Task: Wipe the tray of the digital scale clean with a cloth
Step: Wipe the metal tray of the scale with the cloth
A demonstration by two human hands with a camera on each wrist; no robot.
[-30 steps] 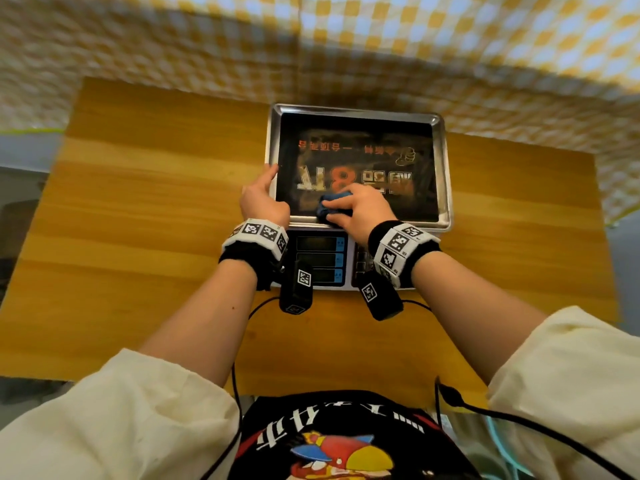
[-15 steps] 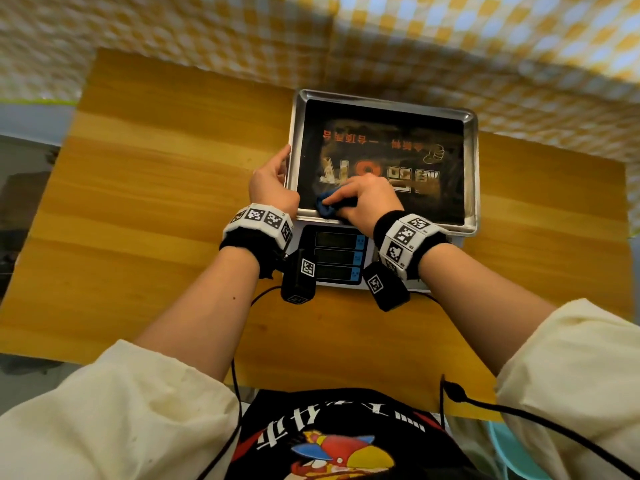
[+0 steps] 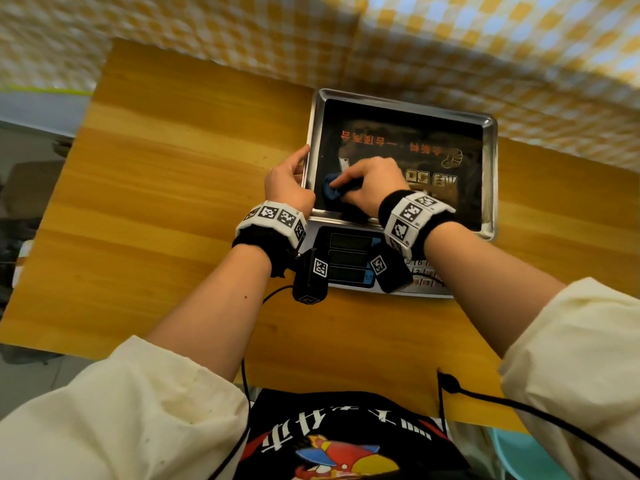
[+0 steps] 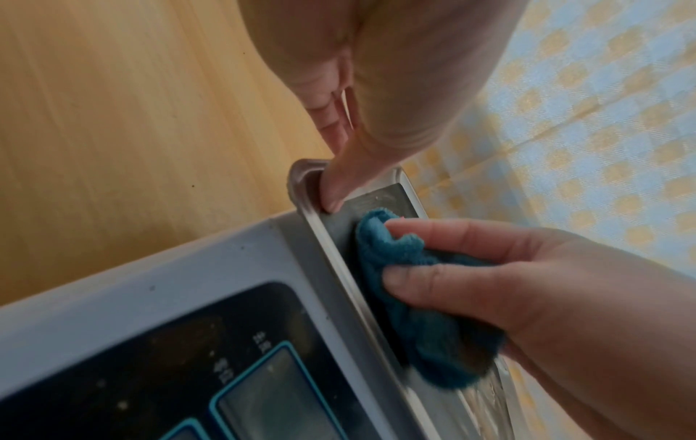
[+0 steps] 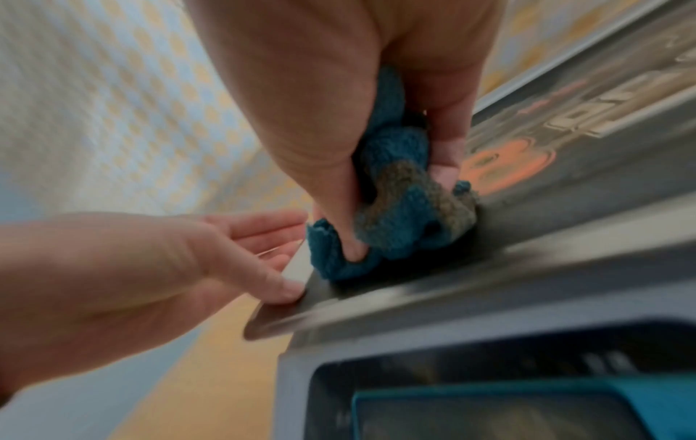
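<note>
The digital scale's steel tray [image 3: 489, 174] reflects orange lettering and sits above the display panel [image 3: 349, 258]. My right hand [image 3: 367, 181] grips a bunched blue cloth [image 3: 330, 192] and presses it on the tray floor by the near left corner. The left wrist view shows the cloth [image 4: 395, 247] pinched under the right hand [image 4: 489, 268], close to the tray's rim [image 4: 327, 247]. My left hand [image 3: 287, 183] lies along the tray's left edge, fingers straight. Its thumb [image 5: 286, 288] presses on the corner beside the cloth [image 5: 391, 238].
The scale stands at the far right of a wooden table [image 3: 173, 202], against a yellow checked cloth [image 3: 519, 64]. The scale's keypad [image 3: 424, 275] lies under my right wrist. Black cables [image 3: 519, 407] hang from my wrists near the table's front edge. A turquoise seat [image 3: 519, 455] shows below.
My right hand has slid the cloth leftward across the tray's near side toward the left corner. The left hand has stayed on the left rim. The head camera has shifted.
</note>
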